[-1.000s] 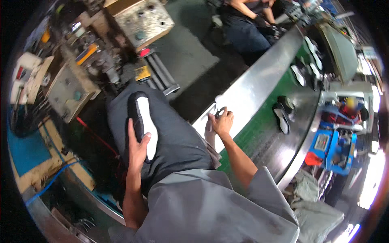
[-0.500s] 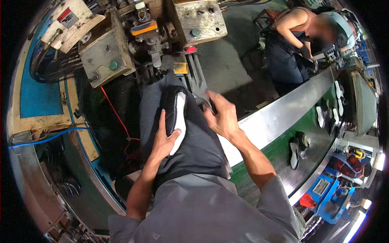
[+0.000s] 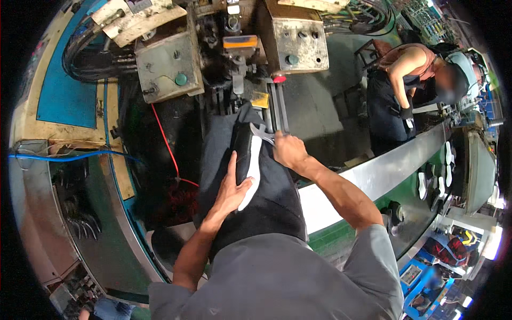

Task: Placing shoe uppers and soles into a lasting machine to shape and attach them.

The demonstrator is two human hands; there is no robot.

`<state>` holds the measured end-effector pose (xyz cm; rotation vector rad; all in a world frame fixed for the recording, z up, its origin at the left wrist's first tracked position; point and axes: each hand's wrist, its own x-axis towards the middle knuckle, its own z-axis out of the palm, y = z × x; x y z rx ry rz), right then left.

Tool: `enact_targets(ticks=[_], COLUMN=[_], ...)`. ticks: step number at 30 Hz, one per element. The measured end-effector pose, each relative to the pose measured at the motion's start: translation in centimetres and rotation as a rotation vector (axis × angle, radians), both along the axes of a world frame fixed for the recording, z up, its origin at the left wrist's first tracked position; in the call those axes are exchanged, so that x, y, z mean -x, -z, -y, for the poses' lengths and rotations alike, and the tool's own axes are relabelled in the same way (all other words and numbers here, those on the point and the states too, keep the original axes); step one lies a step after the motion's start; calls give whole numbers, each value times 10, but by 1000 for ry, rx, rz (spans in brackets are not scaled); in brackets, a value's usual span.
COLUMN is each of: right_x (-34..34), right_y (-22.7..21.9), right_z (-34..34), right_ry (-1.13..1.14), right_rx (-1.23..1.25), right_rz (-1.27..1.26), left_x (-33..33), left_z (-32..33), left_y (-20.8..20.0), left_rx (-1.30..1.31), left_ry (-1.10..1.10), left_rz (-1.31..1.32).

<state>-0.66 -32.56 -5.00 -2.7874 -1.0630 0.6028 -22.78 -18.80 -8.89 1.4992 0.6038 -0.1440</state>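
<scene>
A black shoe upper on a last, with its white insole board (image 3: 254, 170) facing up, lies along my thighs. My left hand (image 3: 233, 191) is wrapped round its lower part, thumb on the white board and fingers along the black side. In my right hand (image 3: 290, 153) is a pair of steel pincers (image 3: 262, 133), gripped by the handles. The head of the pincers touches the far end of the shoe. Dark trousers or an apron (image 3: 277, 197) lie under the work.
Ahead stands a grimy machine with two control boxes (image 3: 166, 72) (image 3: 298, 45). A metal-edged green conveyor (image 3: 333, 237) on the right carries several shoes (image 3: 441, 186). Beyond it a co-worker (image 3: 405, 80) bends over. On the left, another conveyor (image 3: 104, 213) holds dark shoes.
My right hand has brought the pincers left onto the far end of the shoe. The left hand keeps its hold. The whole view has shifted, with the machine now farther right.
</scene>
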Motion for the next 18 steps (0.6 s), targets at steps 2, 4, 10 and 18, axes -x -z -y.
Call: enact_targets(ticks=[2, 4, 10, 18], right_x=[-3, -5, -6, 0], right_y=[-2, -5, -10, 8], right_z=[-1, -3, -13, -16], right_ry=[-15, 7, -79, -103], right_rx=[-140, -552, 10, 74], right_rz=[155, 297, 50, -60], left_x=[0, 1, 0, 9], left_z=[-2, -2, -6, -10], left_y=[-1, -3, -11, -5], left_rx=[-10, -18, 19, 73], left_ry=[13, -15, -7, -32], left_rz=[44, 65, -50, 21])
